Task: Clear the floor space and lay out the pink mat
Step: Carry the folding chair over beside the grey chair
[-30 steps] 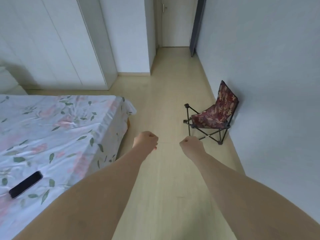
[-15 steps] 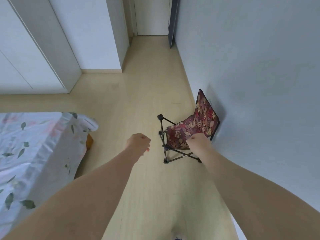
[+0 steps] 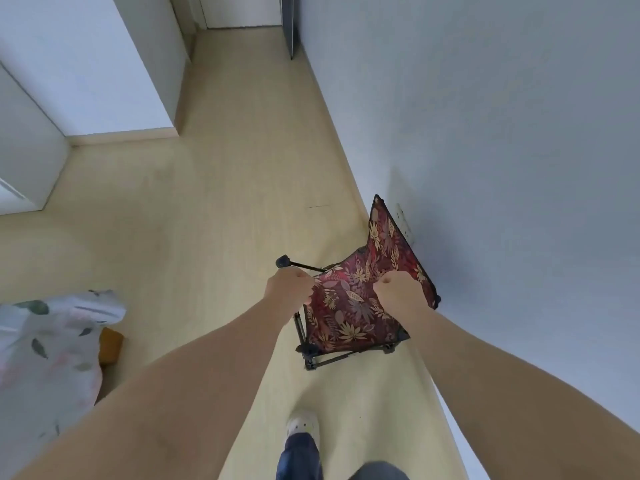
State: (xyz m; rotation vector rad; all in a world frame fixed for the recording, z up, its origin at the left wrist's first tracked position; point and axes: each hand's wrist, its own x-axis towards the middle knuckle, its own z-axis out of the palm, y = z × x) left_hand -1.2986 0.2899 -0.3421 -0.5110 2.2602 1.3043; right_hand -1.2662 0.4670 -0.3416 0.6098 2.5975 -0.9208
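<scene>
Head view — left hand (image 3: 289, 285), right hand (image 3: 398, 292) fisted over folding chair (image 3: 346, 317).

Folding chair fabric (image 3: 349, 306): dark red, printed all over with tan, gold and pink leaves.
Chair frame (image 3: 346, 358): black.
Floor (image 3: 207, 220): pale yellow-beige wood grain.
Walls (image 3: 485, 133): plain pale grey-blue.
Cupboard fronts (image 3: 27, 150): plain white.
Bedsheet (image 3: 45, 341): white, scattered green leaves, faint pink blooms.
Block by bedsheet (image 3: 110, 344): orange-brown.
1 shoe (image 3: 302, 424): white.
Trouser leg (image 3: 299, 455): dark blue.
</scene>
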